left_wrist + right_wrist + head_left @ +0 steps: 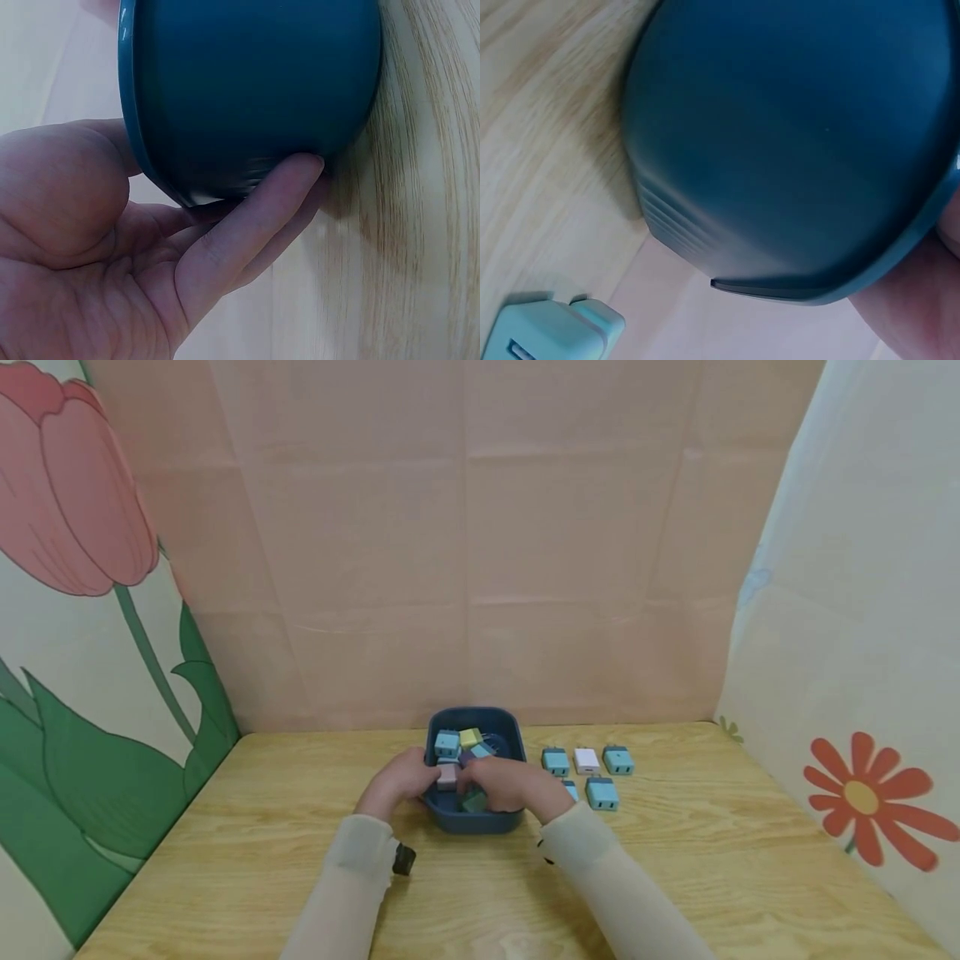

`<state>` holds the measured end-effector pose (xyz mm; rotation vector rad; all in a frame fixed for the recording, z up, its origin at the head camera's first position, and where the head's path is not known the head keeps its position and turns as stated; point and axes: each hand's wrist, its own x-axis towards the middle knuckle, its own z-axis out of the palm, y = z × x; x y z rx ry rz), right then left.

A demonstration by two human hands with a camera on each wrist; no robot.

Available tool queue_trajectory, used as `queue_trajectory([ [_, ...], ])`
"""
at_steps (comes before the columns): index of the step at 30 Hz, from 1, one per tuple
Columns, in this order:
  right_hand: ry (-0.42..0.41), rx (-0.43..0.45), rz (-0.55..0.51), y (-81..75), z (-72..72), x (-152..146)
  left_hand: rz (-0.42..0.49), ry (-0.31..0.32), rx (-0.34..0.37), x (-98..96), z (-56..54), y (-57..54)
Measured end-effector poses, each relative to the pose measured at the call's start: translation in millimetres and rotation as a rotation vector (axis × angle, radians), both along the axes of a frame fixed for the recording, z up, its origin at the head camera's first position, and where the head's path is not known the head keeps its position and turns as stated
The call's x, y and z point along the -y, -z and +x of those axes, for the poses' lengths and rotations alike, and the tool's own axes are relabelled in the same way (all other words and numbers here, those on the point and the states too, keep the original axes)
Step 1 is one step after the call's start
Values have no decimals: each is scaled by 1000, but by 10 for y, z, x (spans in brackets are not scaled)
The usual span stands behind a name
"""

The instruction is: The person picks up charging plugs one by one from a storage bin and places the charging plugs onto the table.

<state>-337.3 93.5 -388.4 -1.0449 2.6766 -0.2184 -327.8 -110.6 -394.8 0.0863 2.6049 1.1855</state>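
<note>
A dark blue plastic bin (pixel 472 823) stands on the table with several small charger plugs in it, among them a light blue charger (pixel 447 744), a yellow charger (pixel 470 737) and a pinkish charger (pixel 447 777). My left hand (pixel 408 775) holds the bin at its left side, thumb at the rim and fingers along the outer wall (pixel 247 90). Over the near right rim, my right hand (pixel 506 783) reaches down among the chargers, beside a dark green one (pixel 474 800). Its fingertips are hidden inside the bin; I cannot tell whether they pinch a charger.
Right of the bin, chargers lie in two rows: a blue one (pixel 556 762), a white one (pixel 587 762) and another blue one (pixel 618 761) behind, a blue one (pixel 602 794) in front, beside one partly covered by my right wrist. A pink backdrop (pixel 480 568) rises behind the table.
</note>
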Motion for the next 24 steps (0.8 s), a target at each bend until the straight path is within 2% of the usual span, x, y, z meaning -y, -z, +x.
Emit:
queue_trajectory([
  [13, -15, -23, 8, 61, -41, -9, 22, 13, -12, -3, 8, 17],
  [24, -32, -32, 3, 48, -41, -20, 31, 24, -21, -1, 3, 25],
])
